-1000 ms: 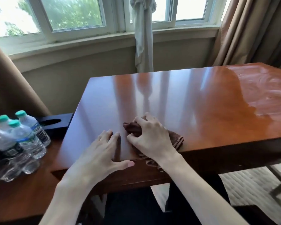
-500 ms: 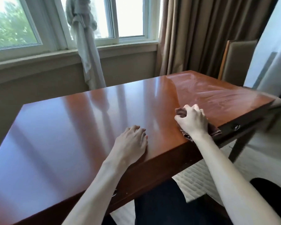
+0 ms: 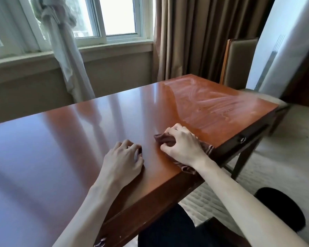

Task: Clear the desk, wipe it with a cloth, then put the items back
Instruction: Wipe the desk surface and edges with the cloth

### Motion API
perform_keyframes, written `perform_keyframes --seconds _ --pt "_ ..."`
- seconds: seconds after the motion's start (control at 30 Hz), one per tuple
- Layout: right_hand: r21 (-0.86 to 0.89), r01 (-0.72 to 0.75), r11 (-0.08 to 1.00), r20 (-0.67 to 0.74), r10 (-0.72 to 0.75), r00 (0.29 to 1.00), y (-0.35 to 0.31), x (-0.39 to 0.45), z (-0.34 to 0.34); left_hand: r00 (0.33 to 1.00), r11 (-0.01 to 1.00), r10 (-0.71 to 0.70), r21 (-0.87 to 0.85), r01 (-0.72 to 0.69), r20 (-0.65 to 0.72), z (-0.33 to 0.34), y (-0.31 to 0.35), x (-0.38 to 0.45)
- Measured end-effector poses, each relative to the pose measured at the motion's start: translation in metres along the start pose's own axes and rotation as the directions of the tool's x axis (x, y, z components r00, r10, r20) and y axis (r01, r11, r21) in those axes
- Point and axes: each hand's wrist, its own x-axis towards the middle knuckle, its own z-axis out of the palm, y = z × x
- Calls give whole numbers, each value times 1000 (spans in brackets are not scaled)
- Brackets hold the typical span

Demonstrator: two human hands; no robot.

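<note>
The glossy reddish-brown wooden desk (image 3: 78,139) fills the middle of the view and nothing stands on its top. My right hand (image 3: 182,145) grips a bunched brown cloth (image 3: 163,138) and presses it onto the desk near the front edge; part of the cloth hangs over that edge below my wrist. My left hand (image 3: 123,159) rests on the desk just left of it, fingers curled under, holding nothing. Streaky wipe marks (image 3: 212,104) show on the desk's far right corner.
A padded chair (image 3: 239,63) stands behind the desk's right end, with a white panel (image 3: 284,47) leaning beside it. Brown curtains (image 3: 191,36) and a tied white sheer (image 3: 64,56) hang at the window. Pale carpet (image 3: 275,166) lies to the right. A drawer pull (image 3: 243,139) sits on the desk's front.
My view has swung right, so the bottles at the left are out of sight. My right hand slid the cloth rightward along the front edge; my left hand curled its fingers and stayed on the desk.
</note>
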Motion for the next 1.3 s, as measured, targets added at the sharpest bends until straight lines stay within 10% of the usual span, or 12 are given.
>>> perform_keyframes --seconds 0.17,0.33,0.9,1.3 --pt "-36 -224 974 -133 218 967 28 68 -11 999 999 -34 18 34 -17 -3 4 17" --pt "-20 40 999 -33 -41 999 11 38 14 1000 1000 -20 -25 19 -23 -3 -5 57" --pt "-134 -218 967 -143 199 969 114 373 71 992 1000 -16 -16 18 125 80 -53 262" --pt "-56 -8 998 -59 5 998 31 105 27 987 999 -7 -48 14 160 73 -49 256"
